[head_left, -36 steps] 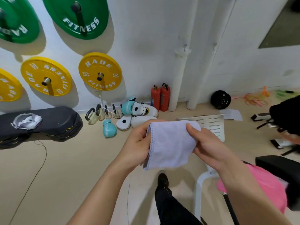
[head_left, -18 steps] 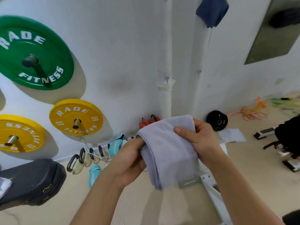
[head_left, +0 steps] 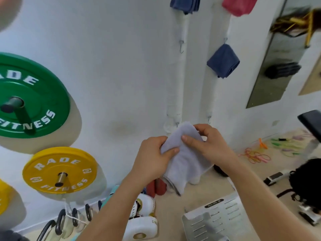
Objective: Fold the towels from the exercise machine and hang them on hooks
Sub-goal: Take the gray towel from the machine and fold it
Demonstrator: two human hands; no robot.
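On the left of the wall a green plate and a yellow plate are mounted, and they now sit lower and further left in view than a second ago, because the gaze has been raised from the floor toward the pipes. The left hand is curled round the lower left edge of the pale towel, thumb laid across the cloth. The towel has been folded narrower than it was a second ago and has been lifted from waist height to just below the wall fittings; its lower end hangs loose between the forearms. The right hand pinches the top fold, thumb in front and fingers curled behind. Just above the towel two bare hooks can be made out at the foot of the pipes, and a third free hook is seen higher on the left pipe. To the right of that, a blue towel hangs already, with more cloth at the top edge. Folding is judged all but finished; hanging on a free hook is likely next.
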